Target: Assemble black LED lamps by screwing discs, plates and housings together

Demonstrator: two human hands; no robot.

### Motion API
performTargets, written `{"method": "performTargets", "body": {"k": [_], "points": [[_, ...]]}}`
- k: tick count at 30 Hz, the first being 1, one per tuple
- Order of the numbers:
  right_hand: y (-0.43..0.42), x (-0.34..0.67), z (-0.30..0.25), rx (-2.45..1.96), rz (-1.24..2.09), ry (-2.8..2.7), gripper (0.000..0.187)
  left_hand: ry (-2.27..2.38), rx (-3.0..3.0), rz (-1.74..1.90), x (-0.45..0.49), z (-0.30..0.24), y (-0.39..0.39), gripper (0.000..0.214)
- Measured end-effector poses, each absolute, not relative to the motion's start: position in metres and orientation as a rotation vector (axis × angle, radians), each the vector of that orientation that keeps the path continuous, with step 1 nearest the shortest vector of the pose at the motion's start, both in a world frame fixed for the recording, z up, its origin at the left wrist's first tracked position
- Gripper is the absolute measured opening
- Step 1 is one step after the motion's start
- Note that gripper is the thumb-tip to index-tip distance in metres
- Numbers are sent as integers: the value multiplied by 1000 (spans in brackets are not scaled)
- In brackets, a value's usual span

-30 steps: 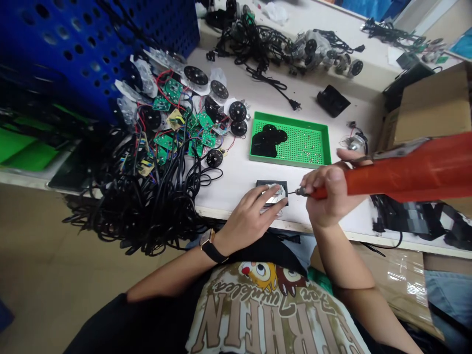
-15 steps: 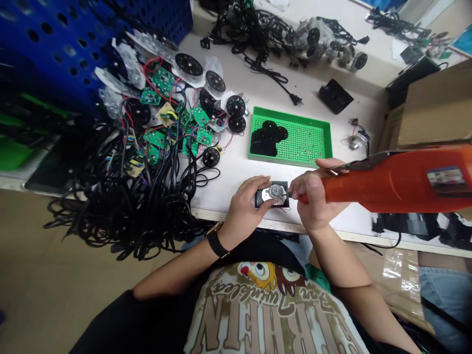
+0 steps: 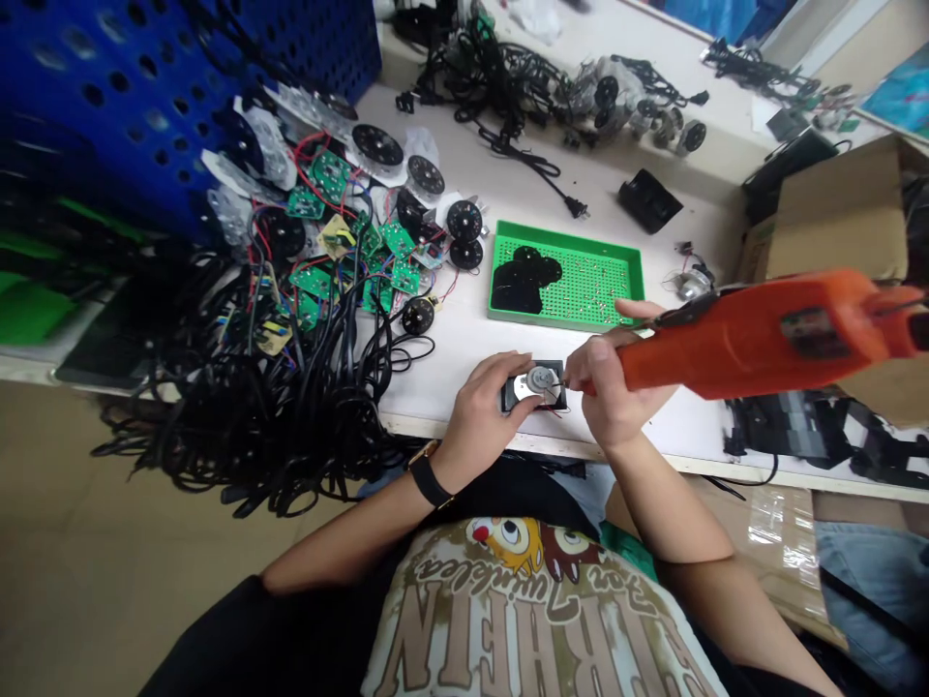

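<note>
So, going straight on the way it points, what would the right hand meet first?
Probably the small black case the left hand grips; its depth from the right hand is unclear.

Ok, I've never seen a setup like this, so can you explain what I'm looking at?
There's no robot here, just a person's two bare hands. One camera, worn on the head, looks forward and down, so you see roughly what the person sees. The left hand grips a dark block with a round metal part on it. The right hand holds an orange tool, which looks like a powered screwdriver aimed at that part; whether it touches is too small to tell. On the white table, beyond the hands, sits a green tray with small metal bits and flat black pieces. To the left lie green circuit boards and tangled black cords.
</note>
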State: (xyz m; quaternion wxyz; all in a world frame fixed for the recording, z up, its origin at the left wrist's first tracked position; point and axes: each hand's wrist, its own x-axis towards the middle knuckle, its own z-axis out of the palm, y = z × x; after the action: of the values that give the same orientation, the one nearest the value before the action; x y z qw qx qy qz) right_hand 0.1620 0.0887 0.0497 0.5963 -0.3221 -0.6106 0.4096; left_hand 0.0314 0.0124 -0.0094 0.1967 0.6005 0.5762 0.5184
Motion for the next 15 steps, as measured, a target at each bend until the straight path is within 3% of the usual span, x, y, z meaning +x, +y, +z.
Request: {"method": "performTargets", "body": {"k": [15], "points": [[94, 159, 51, -645, 910, -1390, 22, 1638, 1673, 1388, 30, -6, 10, 37]]}}
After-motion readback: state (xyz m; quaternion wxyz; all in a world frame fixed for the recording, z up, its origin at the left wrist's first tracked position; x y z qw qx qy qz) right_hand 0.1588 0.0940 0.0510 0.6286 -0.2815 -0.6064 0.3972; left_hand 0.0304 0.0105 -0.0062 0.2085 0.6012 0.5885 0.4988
